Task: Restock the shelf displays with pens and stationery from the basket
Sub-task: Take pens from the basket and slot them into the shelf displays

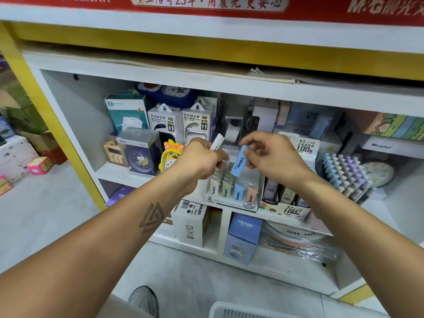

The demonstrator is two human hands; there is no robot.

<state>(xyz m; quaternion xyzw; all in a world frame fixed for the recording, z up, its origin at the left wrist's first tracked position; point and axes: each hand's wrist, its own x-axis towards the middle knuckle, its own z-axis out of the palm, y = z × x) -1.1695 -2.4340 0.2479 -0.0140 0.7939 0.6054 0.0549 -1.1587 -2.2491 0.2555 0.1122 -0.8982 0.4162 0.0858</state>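
Basket [231,311] cut off below; left fingers [223,157] hidden.

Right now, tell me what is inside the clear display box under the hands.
The clear display box holds upright rows of small packs: white, green, blue and pink. The left hand and right hand cover its rear rows.

Both forearms are bare, with no sleeves visible. The left forearm [128,228] carries a dark geometric tattoo [152,217] of nested triangles. A grey shoe [144,299] shows at the bottom edge.
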